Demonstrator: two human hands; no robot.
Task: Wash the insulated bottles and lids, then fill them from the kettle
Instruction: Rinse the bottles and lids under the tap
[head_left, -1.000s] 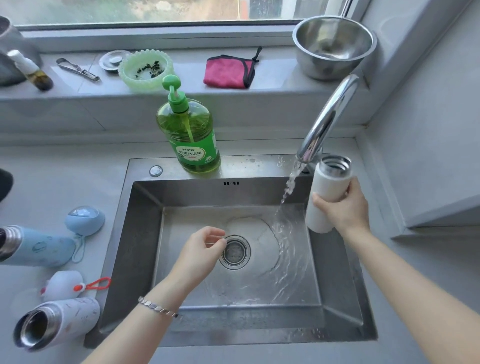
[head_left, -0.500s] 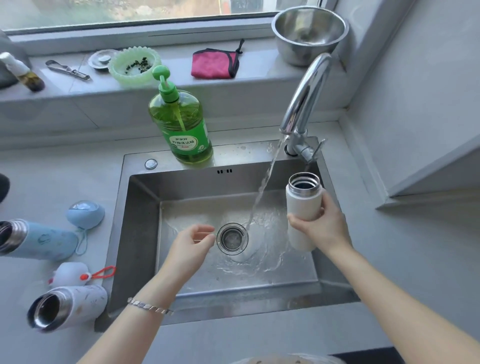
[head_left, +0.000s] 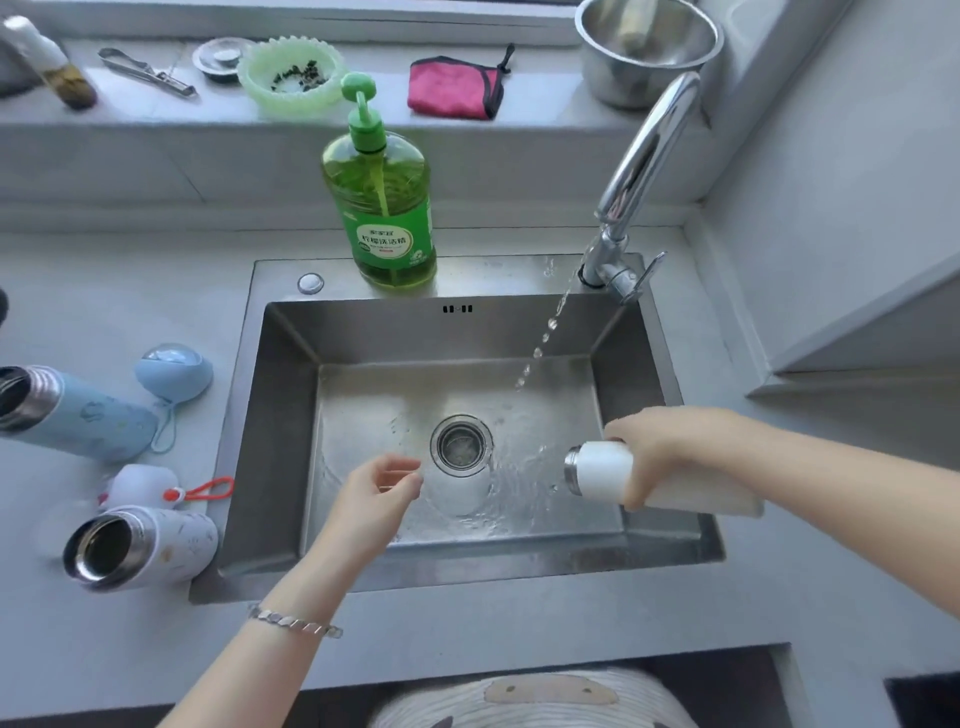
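My right hand (head_left: 662, 449) grips the white bottle (head_left: 597, 470) sideways across the right edge of the sink (head_left: 641, 358), mouth toward the drain (head_left: 461, 444); my left hand (head_left: 374, 493) hangs relaxed, empty, mid-basin with room around

Grey countertop (head_left: 130, 291), left of sink (head_left: 291, 415): blue bottle (head_left: 78, 415) on its side, blue lid (head_left: 174, 371) just beside; white lid (head_left: 137, 486) with red loop; speckled white bottle (head_left: 145, 545) on its side.

Brushed stainless-steel sink (head_left: 291, 415); polished chrome faucet (head_left: 649, 150); translucent green plastic detergent bottle (head_left: 382, 208); matt white insulated bottle (head_left: 608, 475) with bare steel mouth; pink cloth (head_left: 454, 85); shiny steel bowl (head_left: 649, 52).
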